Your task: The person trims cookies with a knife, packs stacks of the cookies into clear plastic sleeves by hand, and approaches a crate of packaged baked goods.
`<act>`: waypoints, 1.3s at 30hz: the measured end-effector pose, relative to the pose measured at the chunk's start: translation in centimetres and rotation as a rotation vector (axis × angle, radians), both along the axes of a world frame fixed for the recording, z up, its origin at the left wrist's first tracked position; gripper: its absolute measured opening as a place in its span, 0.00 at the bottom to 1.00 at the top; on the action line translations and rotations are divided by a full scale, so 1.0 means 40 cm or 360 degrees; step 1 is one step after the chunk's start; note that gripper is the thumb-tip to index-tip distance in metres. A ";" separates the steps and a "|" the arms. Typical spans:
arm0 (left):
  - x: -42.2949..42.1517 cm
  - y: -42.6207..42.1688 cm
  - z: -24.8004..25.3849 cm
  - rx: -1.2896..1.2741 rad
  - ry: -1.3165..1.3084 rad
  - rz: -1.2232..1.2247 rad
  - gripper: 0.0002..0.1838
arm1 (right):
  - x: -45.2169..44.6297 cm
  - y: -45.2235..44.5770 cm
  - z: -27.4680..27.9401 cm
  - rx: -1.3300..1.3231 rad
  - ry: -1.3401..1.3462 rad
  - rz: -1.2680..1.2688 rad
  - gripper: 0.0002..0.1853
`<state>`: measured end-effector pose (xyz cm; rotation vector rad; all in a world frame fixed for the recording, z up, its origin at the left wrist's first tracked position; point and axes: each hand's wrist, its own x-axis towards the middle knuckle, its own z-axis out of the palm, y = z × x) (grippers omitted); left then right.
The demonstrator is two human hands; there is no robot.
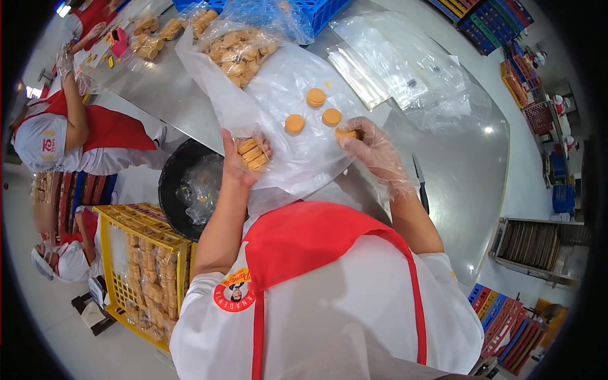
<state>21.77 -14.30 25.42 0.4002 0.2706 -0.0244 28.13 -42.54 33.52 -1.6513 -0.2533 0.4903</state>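
My left hand [235,163] is wrapped round a small stack of round cookies [253,154], with clear plastic around it. My right hand [379,157], in a clear plastic glove, pinches a round tan cookie [344,134] at the right side of a white plastic sheet [285,79]. Three more spots of the same cookies lie on the sheet between my hands: a small pile [315,97], one cookie [294,124] to the left and another [331,116] close to my right fingertips. Beyond them, a large clear bag full of cookies [239,56] rests at the sheet's far left.
A knife [420,183] lies right of my right forearm on the metal table [462,183]. Flat clear bags [405,69] lie at the back right, near a blue crate [320,14]. A black bin [170,183] and yellow crate [114,253] stand left. A co-worker in a red apron [117,136] works at left.
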 end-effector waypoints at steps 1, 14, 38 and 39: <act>-0.001 0.000 0.002 -0.0003 0.0002 0.0010 0.41 | -0.005 0.009 0.006 0.0116 0.0200 0.0018 0.15; -0.011 -0.006 -0.049 0.0219 0.0167 0.0201 0.40 | -0.056 0.107 -0.027 -0.0728 -0.0859 0.0314 0.23; -0.029 -0.060 -0.011 0.0908 -0.0359 0.0178 0.38 | -0.076 0.119 0.157 -0.0212 0.0447 0.0484 0.29; -0.028 -0.057 -0.016 0.0974 -0.0385 0.0172 0.39 | -0.074 0.121 0.151 -0.0127 0.0574 0.0412 0.29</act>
